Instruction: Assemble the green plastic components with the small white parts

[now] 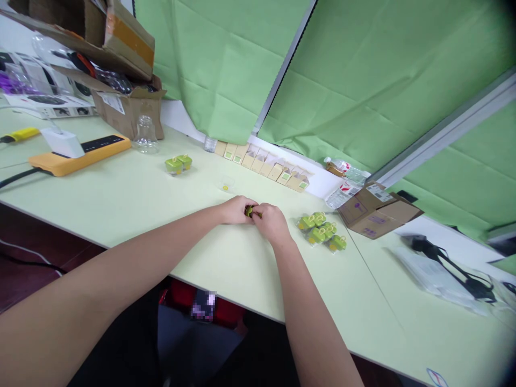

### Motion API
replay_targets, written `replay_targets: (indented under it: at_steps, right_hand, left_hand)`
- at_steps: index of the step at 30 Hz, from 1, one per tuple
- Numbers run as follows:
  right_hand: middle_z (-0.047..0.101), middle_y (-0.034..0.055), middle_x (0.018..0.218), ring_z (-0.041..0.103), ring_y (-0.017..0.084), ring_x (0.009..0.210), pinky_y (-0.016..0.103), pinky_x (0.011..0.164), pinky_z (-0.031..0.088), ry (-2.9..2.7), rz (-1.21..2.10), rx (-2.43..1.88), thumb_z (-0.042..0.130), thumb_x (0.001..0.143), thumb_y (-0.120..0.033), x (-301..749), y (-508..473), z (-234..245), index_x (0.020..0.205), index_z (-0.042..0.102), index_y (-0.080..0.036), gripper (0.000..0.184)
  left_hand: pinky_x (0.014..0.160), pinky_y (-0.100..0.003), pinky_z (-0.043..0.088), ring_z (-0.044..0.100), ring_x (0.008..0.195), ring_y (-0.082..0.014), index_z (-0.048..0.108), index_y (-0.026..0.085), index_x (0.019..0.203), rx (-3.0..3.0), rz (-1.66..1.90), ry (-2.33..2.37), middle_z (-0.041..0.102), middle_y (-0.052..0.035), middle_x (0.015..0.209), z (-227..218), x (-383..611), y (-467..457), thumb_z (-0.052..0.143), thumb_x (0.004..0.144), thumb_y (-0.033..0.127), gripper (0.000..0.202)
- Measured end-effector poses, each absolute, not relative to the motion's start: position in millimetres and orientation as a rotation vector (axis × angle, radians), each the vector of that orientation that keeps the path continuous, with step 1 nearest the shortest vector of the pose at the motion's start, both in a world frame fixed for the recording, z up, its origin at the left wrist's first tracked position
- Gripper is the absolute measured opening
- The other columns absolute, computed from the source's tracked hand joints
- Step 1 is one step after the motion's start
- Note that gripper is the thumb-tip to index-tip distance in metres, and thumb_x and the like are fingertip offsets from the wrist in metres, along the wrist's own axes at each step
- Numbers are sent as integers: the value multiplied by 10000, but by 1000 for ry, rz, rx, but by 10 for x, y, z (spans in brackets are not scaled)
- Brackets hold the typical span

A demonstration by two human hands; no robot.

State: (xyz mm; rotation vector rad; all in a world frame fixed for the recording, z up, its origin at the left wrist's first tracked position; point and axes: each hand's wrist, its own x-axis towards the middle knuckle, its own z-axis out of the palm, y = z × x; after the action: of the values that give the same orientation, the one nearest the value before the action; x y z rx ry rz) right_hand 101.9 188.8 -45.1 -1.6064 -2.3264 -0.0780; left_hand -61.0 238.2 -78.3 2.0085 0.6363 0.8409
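Both hands meet over the middle of the table, fingers closed around a small olive-green lid (249,211). My left hand (235,210) grips it from the left, and my right hand (269,220) pinches it from the right. Fingers cover most of the piece, so its full shape is hidden. Just beyond them lies a small clear plastic container (226,185) with a yellow spot and no lid on it. To the right, several little clear boxes with green lids and yellow handles (318,232) stand in a cluster. Similar green-lidded boxes (178,164) sit at the back left.
Along the wall runs a row of small beige cartons (266,165). Plastic bottles (342,194) and a cardboard box (377,212) stand at right. At left are an orange power strip (83,156), a clear plastic cup (145,134) and an open cardboard box (124,113).
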Motion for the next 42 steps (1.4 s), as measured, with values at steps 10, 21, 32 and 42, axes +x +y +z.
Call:
replay_targets:
  at_steps: [10,21,32,42]
  right_hand:
    - [716,25,939,608,146,785,245,738,416,-2211,139,-1462,472,891,-173,1050,1865,-421,965,713,-240,261]
    - [715,-11,765,561,139,634,246,656,393,-2155,125,-1532,509,848,-188,1058,1867,-417,836,742,-258,243]
    - [701,-7,779,580,143,686,247,655,398,-2203,145,-1529,517,830,-163,1051,1883,-441,774,738,-256,247]
    - [684,26,939,608,153,761,288,767,476,-1942,93,-1528,618,776,-199,1043,1927,-474,866,703,-237,130]
  left_hand:
    - [626,-246,405,516,683,-121,693,155,945,2001,904,636,599,12,757,-766,-629,2418,680,672,200,276]
    - [589,-242,387,494,645,-117,699,159,936,2032,845,652,581,19,723,-778,-634,2397,707,655,225,289]
    - [616,-249,398,507,664,-120,693,155,871,2039,856,644,613,11,737,-734,-631,2356,693,657,204,220]
    - [643,-247,444,546,688,-121,709,156,1010,1961,967,651,666,-18,842,-684,-604,2333,691,690,231,329]
